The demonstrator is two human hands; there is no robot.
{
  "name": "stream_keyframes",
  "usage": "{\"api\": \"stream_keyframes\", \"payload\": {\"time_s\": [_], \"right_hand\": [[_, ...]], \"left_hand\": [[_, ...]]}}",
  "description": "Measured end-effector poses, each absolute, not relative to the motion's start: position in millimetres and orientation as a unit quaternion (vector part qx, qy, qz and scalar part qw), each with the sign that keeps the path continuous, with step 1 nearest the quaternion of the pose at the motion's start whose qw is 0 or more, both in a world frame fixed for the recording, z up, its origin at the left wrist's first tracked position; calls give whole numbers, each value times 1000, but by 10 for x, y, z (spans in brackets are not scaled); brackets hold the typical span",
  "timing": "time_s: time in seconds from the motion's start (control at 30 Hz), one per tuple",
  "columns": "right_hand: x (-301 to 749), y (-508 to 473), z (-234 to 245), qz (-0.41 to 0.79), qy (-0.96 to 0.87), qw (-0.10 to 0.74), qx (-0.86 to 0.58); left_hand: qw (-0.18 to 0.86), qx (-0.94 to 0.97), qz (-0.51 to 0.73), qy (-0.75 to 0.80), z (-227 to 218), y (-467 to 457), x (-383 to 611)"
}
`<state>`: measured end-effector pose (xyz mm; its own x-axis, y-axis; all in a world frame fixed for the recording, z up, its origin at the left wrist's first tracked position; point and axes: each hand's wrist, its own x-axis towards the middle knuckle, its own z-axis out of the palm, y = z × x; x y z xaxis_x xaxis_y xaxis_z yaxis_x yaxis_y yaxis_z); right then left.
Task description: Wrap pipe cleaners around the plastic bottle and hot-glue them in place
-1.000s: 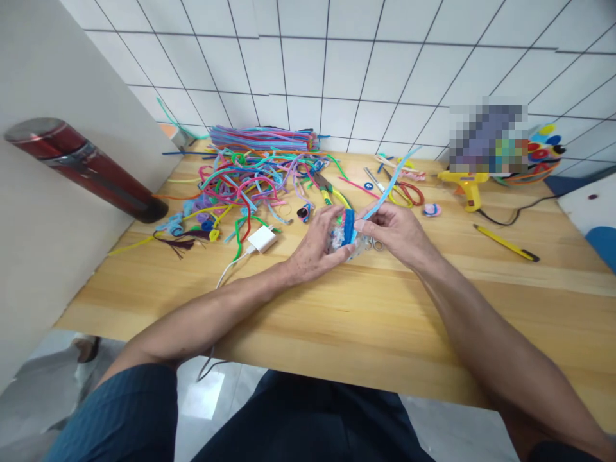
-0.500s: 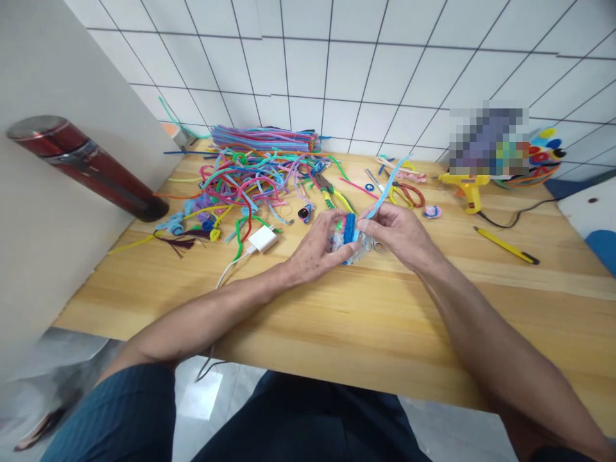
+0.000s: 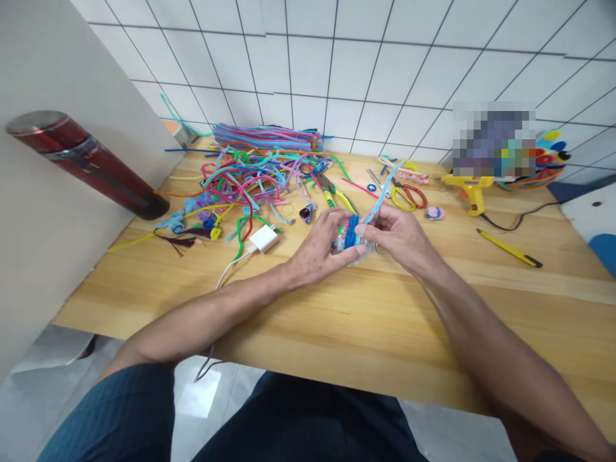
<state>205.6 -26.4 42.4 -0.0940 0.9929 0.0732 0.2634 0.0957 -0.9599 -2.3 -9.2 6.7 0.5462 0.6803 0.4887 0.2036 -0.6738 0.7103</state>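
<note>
In the head view, my left hand is closed around a small clear plastic piece wrapped with blue, pink and green pipe cleaners. Its exact kind is partly hidden by my fingers. My right hand pinches a light blue pipe cleaner, whose free end sticks up toward the wall. The lower part of that strip lies against the wrapped piece. Just beyond my hands are pliers with yellow-green handles and scissors with red and yellow handles.
Tangled pipe cleaners and a bundle of them lie at the back left. A white charger with a cable is left of my hands. To the right are a yellow glue gun and a yellow cutter. A red flask stands at far left.
The light blue strip has shifted a little, with its lower part now closer against the blue wraps. My hands keep nearly the same grip. The view has moved slightly.
</note>
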Motion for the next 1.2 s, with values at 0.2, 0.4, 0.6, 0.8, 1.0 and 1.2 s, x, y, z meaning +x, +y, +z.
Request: {"api": "stream_keyframes", "payload": {"time_s": [0.2,0.4,0.6,0.8,1.0,1.2], "right_hand": [[2023,-293,476,425,-606,428,-519],[2065,-313,545,392,-615,449,-517],[1998,-309,499,359,-614,470,-523],[1985,-291,436,428,-591,458,-508],[1982,-293,446,444,-593,450,-499],[2025,-297,501,459,-595,438,-494]], "left_hand": [[311,817,395,283,116,-119,-21],[258,829,426,254,57,-126,-5],[263,831,415,260,-12,-93,8],[307,814,414,267,-53,-88,-2],[400,772,354,345,65,-104,3],[376,785,365,331,94,-106,21]]}}
